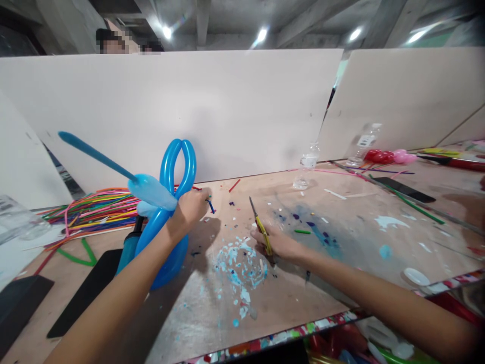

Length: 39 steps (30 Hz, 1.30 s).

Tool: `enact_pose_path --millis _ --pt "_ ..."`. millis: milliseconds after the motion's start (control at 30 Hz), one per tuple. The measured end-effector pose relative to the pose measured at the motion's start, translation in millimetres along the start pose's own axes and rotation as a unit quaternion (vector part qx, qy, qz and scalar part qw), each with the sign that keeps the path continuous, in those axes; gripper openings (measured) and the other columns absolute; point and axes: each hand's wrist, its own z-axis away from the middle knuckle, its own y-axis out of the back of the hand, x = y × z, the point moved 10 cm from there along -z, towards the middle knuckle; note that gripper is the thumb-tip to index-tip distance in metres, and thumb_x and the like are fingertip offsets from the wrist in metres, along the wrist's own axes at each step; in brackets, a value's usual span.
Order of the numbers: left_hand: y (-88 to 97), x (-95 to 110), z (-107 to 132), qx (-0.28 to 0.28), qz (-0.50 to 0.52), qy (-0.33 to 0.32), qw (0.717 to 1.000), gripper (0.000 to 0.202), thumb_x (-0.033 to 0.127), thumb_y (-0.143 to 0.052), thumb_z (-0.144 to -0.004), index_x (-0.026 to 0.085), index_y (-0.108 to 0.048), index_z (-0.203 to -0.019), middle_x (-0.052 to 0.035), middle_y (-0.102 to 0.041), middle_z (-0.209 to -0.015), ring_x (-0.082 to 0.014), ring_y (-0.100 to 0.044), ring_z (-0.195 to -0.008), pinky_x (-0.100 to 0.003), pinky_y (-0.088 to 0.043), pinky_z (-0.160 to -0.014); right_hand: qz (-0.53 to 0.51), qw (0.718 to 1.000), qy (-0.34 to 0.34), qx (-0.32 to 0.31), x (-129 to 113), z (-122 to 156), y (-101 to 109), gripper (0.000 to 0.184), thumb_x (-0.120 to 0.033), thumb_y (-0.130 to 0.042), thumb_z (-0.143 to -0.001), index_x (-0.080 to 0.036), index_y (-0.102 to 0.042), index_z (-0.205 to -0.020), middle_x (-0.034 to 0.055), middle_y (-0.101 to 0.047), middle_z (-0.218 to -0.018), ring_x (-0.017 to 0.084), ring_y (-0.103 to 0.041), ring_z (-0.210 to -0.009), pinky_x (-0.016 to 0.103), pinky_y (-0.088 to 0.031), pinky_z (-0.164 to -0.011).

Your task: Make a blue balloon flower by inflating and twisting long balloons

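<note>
My left hand (192,208) is closed around the middle of a twisted blue balloon figure (178,172). Two loops rise above the hand, a rounder section bulges below it, and a thin uninflated tail points up and to the left. A short dark-blue strip (211,205) shows by the fingertips; whether it belongs to the balloon I cannot tell. Over the table, my right hand (278,242) grips scissors (259,222) with yellow handles, blades pointing up and away. The blades are apart from the balloon.
Many uninflated modelling balloons (102,210) lie bundled at the left, near a teal pump (127,250) partly hidden by my arm. Clear plastic bottles (307,164) stand near the white partition (246,111). A phone (403,189) lies at the right; paint and scraps mark the tabletop (212,313).
</note>
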Motion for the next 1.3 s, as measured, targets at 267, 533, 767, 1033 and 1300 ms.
enact_pose_path --millis 267,533,767,1033,1300 --pt "15.3 -3.2 1.8 0.037 0.037 -0.035 0.998 0.026 0.021 -0.046 -0.083 0.018 -0.071 -0.084 -0.0097 -0.071 -0.083 -0.0204 -0.063 -0.078 -0.030 -0.041 -0.066 0.500 0.855 0.075 0.116 -25.5 -17.0 79.2 0.022 -0.035 -0.054 -0.085 -0.014 -0.059 -0.091 0.0118 -0.067 -0.084 0.020 -0.059 -0.070 0.027 -0.035 -0.058" --pt "30.0 16.2 2.0 0.002 0.129 -0.092 0.987 0.023 0.016 -0.051 -0.076 0.017 -0.074 -0.081 -0.0066 -0.074 -0.081 -0.0191 -0.065 -0.073 -0.028 -0.041 -0.066 0.484 0.839 0.159 0.192 -97.7 -5.0 60.0 0.043 -0.054 -0.047 -0.090 -0.016 -0.064 -0.095 0.0132 -0.068 -0.096 0.024 -0.062 -0.085 0.030 -0.040 -0.068" --pt "57.2 46.7 -0.6 -0.032 0.253 -0.126 0.959 0.019 0.013 -0.055 -0.074 0.016 -0.073 -0.075 -0.0028 -0.073 -0.073 -0.0146 -0.063 -0.067 -0.024 -0.041 -0.062 0.307 0.894 0.325 0.018 -162.0 -24.7 -41.0 0.033 -0.038 -0.037 -0.096 -0.017 -0.055 -0.077 0.0027 -0.059 -0.070 0.015 -0.054 -0.067 0.026 -0.037 -0.064" --pt "67.4 33.1 -3.1 -0.051 0.266 -0.093 0.958 0.016 0.022 -0.060 -0.076 0.013 -0.072 -0.074 -0.0030 -0.069 -0.066 -0.0123 -0.057 -0.060 -0.024 -0.037 -0.056 0.208 0.928 0.308 0.000 -168.0 -34.0 -32.5 0.032 -0.033 -0.042 -0.092 -0.016 -0.054 -0.068 0.0006 -0.056 -0.063 0.011 -0.052 -0.059 0.023 -0.037 -0.057" --pt "73.0 30.6 -10.0 -0.050 0.264 -0.089 0.959 0.021 0.025 -0.056 -0.078 0.013 -0.073 -0.075 -0.0056 -0.069 -0.067 -0.0121 -0.055 -0.060 -0.025 -0.038 -0.056 0.175 0.949 0.257 -0.049 -163.5 -45.8 -46.1 0.041 -0.044 -0.032 -0.097 -0.017 -0.049 -0.072 0.0033 -0.058 -0.066 0.011 -0.051 -0.056 0.023 -0.037 -0.052"
